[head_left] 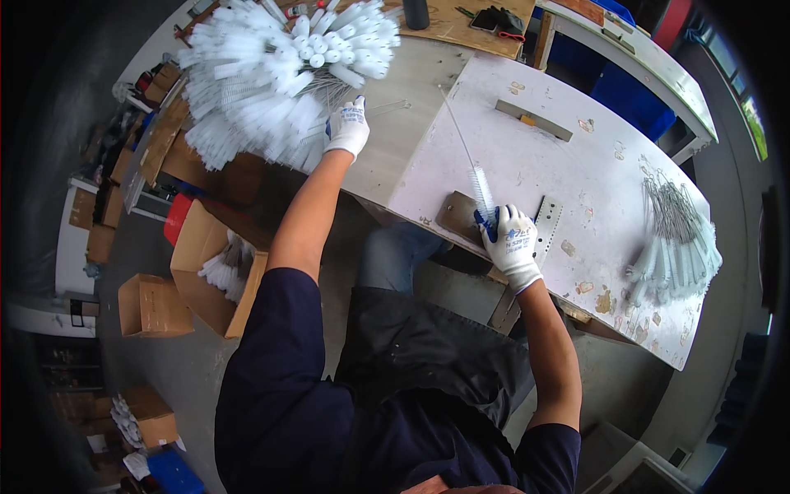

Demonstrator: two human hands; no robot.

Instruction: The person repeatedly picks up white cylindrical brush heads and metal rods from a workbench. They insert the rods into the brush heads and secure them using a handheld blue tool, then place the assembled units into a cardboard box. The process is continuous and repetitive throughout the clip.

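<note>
In my right hand (512, 239), gloved in white with blue fingertips, is a white-bristled bottle brush (481, 189). Its thin wire handle slants up and left over the pale tabletop. The fingers close round the bristle end, beside a brown metal plate (458, 216) and a perforated metal strip (548, 224). My left hand (348, 129), in a matching glove, is closed at the right edge of a large pile of white bottle brushes (255, 90). Thin wire handles stick out near it; what its fingers hold is hidden.
A grey metal bar (533, 120) lies farther back on the table. Brushes with wire handles form a bunch (675, 239) at the right. A cardboard box (206, 255) with brushes stands on the left, near a smaller box (155, 305). A dark cylinder (415, 14) stands at the back.
</note>
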